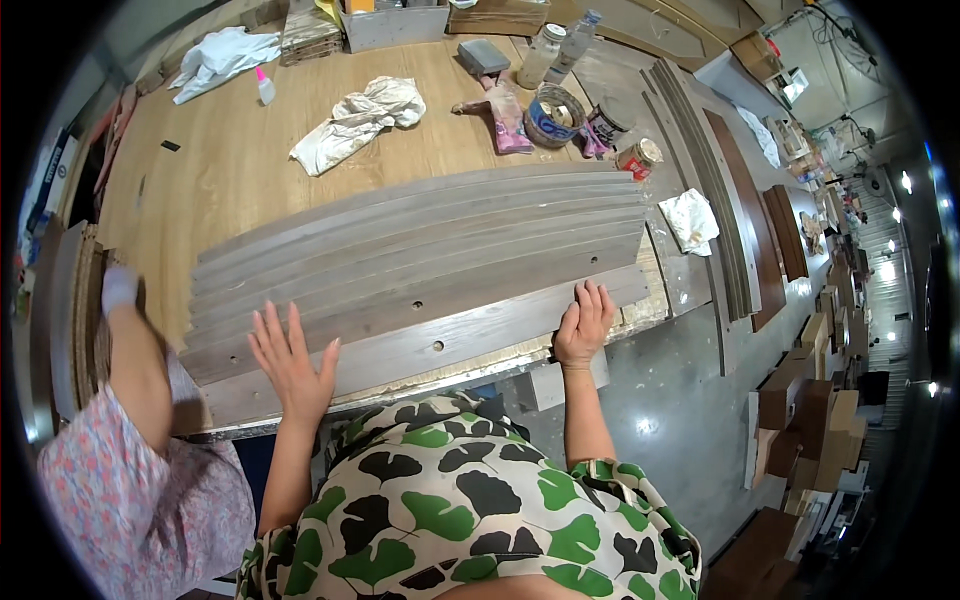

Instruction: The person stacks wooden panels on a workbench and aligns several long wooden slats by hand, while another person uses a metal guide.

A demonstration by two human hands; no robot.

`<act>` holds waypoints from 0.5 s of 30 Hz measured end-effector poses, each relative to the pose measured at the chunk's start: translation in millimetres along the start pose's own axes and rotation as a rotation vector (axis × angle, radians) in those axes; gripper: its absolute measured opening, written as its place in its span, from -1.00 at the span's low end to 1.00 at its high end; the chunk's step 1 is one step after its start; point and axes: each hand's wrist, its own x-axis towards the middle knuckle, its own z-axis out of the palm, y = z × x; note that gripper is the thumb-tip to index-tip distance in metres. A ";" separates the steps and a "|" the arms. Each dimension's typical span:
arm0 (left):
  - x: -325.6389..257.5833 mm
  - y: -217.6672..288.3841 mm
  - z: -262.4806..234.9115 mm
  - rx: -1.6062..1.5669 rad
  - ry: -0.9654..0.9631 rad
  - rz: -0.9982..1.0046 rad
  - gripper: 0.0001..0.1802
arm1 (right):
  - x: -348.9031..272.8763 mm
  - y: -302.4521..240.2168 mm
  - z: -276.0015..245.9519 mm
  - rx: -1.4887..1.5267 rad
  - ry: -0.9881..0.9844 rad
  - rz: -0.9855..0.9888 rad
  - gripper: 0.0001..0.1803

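Several long grey wooden boards [420, 225] lie side by side across the table in front of me, their edges overlapping. The nearest board [500, 318] has a drilled hole near its middle; the one behind it shows several more. My left hand [296, 368] rests with fingers spread over the left part of the two nearest boards. Toward the right end of the nearest board, my right hand [584, 328] is bent with its fingers close together against the board's face. Whatever is under those fingers is hidden.
A co-worker's arm [140, 375] is at the left. A crumpled white cloth [362, 122], pink packet [509, 125], round tub [553, 115], small can [638, 157] and plastic bottle [578, 42] stand or lie behind the boards. Another cloth [690, 222] and stacked planks [710, 190] are at right.
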 end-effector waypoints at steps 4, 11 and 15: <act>-1.4 -2.3 -1.2 -0.005 -0.018 -0.011 -0.19 | 0.2 -0.6 0.8 0.008 0.001 -0.005 -0.66; -2.1 -1.0 -2.0 -0.022 -0.022 -0.019 -0.16 | 0.1 0.2 0.3 0.013 0.000 -0.010 -0.66; -1.1 -1.0 -1.2 -0.030 -0.042 -0.013 -0.17 | 0.4 0.5 -0.5 0.014 0.006 -0.004 -0.66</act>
